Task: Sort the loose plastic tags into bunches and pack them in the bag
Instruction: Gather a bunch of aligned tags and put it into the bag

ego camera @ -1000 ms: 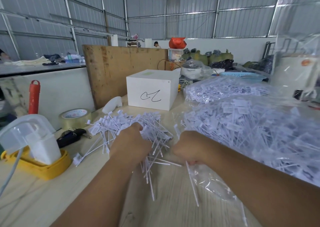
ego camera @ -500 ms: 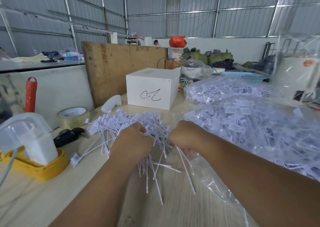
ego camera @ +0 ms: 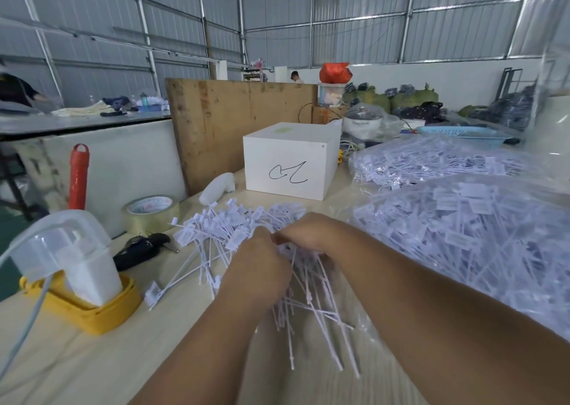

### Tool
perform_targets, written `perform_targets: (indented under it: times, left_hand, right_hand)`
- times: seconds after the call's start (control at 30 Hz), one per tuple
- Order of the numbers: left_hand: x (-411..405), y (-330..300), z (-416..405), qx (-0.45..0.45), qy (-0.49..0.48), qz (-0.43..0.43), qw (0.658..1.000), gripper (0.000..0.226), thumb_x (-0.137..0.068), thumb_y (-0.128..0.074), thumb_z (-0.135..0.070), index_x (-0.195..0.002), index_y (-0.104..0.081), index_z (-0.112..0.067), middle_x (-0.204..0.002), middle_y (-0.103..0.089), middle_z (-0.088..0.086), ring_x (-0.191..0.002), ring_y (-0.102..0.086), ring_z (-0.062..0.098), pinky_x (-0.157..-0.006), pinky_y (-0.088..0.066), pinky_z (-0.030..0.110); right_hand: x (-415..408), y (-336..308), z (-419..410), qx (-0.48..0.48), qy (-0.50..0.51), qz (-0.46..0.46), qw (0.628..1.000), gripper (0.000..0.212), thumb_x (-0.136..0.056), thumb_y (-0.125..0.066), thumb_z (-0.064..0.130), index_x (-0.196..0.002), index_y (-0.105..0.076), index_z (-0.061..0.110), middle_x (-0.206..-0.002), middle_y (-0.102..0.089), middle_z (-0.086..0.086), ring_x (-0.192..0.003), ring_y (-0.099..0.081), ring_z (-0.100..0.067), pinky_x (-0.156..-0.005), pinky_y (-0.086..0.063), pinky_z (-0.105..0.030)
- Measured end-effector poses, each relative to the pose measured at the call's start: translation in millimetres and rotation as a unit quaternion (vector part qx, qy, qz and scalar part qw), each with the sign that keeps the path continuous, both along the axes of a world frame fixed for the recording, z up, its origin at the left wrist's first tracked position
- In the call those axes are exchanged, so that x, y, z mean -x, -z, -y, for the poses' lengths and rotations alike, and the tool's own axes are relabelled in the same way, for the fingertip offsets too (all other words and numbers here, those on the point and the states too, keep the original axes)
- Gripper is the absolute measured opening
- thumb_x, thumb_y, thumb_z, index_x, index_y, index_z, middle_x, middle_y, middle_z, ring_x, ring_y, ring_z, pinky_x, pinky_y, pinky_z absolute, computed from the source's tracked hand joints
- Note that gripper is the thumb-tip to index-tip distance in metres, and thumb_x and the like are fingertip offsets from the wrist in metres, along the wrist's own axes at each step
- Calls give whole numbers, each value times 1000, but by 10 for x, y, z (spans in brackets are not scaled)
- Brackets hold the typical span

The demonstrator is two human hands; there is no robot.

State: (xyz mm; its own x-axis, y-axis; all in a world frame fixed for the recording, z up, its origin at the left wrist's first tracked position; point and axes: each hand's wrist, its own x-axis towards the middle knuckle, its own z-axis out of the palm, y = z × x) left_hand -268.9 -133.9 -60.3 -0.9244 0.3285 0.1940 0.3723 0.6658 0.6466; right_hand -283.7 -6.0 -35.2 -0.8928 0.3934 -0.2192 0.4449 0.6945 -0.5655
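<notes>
The loose plastic tags lie heaped mid-table, just left of the clear bag. Left hand and right hand meet over them, fingers curled round a bunch. Light, springy, slippery stems probably splay — best gripped near the flat heads.

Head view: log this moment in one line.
left hand: grips loose tags | right hand: gathering tags | bag: right, filled

Fingers of left hand and right hand were hidden among loose tags; grip could not be confirmed. Bag of tags was cut off at right edge. Print on tag labels was too small to read. Far surface clutter was blurred.
</notes>
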Motion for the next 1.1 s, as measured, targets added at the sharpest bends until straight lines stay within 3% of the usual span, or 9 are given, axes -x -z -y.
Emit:
perform_targets:
  times: [0.07, 0.13, 0.27, 0.37, 0.53, 0.63, 0.77, 1.0, 1.1]
  left_hand:
    - [0, 6, -8, 7, 2, -2, 1000, 13, -94, -46, -17, -106, -47, -17, -83, -48, -6, -72, -49, 11, -51, -31, 23]
    - [-10, 3, -2, -5, 7, 10, 1000, 13, -92, -47, -15, -104, -48, -15, -83, -51, -3, -71, -50, 11, -50, -32, 24]
    - [-5, -17, 47, -23, -13, 4, 1000, 3, -88, -52, -19, -90, -52, -17, -83, -59, 0, -70, -54, 11, -51, -37, 27]
    - [29, -51, 105, -15, -33, -10, 999, 19, -88, -57, -32, -104, -52, -22, -93, -65, 1, -80, -64, 22, -65, -50, 32]
    - [37, 34, 95, 110, 1, -13, 994, 31, -87, -64, -37, -110, -52, -19, -108, -56, 3, -98, -56, 24, -76, -49, 35]
    - [31, 64, 70, 55, 18, 29, 998, 30, -86, -68, -31, -107, -49, -20, -99, -56, 0, -84, -58, 16, -62, -44, 28]
    - [56, 64, 71, -26, 28, 64, 997, 22, -90, -62, -14, -110, -56, -20, -93, -59, -5, -72, -56, 5, -52, -37, 17]
    - [-2, 22, 38, -158, 81, 163, 971, 22, -77, -52, 3, -82, -69, -11, -72, -66, 13, -61, -58, 27, -63, -43, 37]
    - [-39, 4, 11, -179, 80, 179, 964, 19, -78, -58, -3, -88, -71, -11, -82, -70, 16, -78, -66, 35, -74, -52, 42]
  right_hand:
    - [19, -38, -26, 16, -7, 5, 1000, 38, -75, -73, 47, -80, -55, 15, -68, -55, -4, -46, -53, -13, -43, -40, -16]
    - [23, -59, -6, -1, -11, 19, 1000, 37, -79, -71, 42, -67, -48, 16, -46, -45, -1, -36, -41, -14, -38, -29, -16]
    - [-6, -68, 61, -4, -32, 40, 999, 40, -82, -69, 42, -64, -44, 16, -59, -44, -4, -48, -43, -20, -48, -34, -23]
    - [-81, -71, 44, 9, -21, 51, 998, 36, -83, -66, 42, -70, -45, 15, -62, -40, -6, -48, -41, -21, -50, -37, -23]
    - [-218, -66, -37, 26, 1, 68, 997, 21, -83, -58, 29, -80, -47, 12, -67, -39, -8, -54, -41, -22, -57, -41, -26]
    - [-268, -28, -72, -35, 2, 38, 999, 27, -87, -57, 31, -73, -45, 11, -69, -40, -5, -70, -48, -25, -60, -41, -26]
    - [-348, -17, -70, -11, 8, 10, 1000, 20, -84, -57, 26, -72, -53, 12, -72, -47, -3, -58, -45, -17, -50, -32, -23]
    - [-353, -69, -107, 48, 13, 9, 999, 30, -83, -60, 47, -85, -56, 17, -82, -51, -2, -66, -49, -15, -52, -34, -25]
    - [-316, -14, -137, 38, 29, 5, 999, 32, -79, -68, 42, -89, -59, 14, -82, -56, -3, -65, -52, -15, -50, -36, -24]
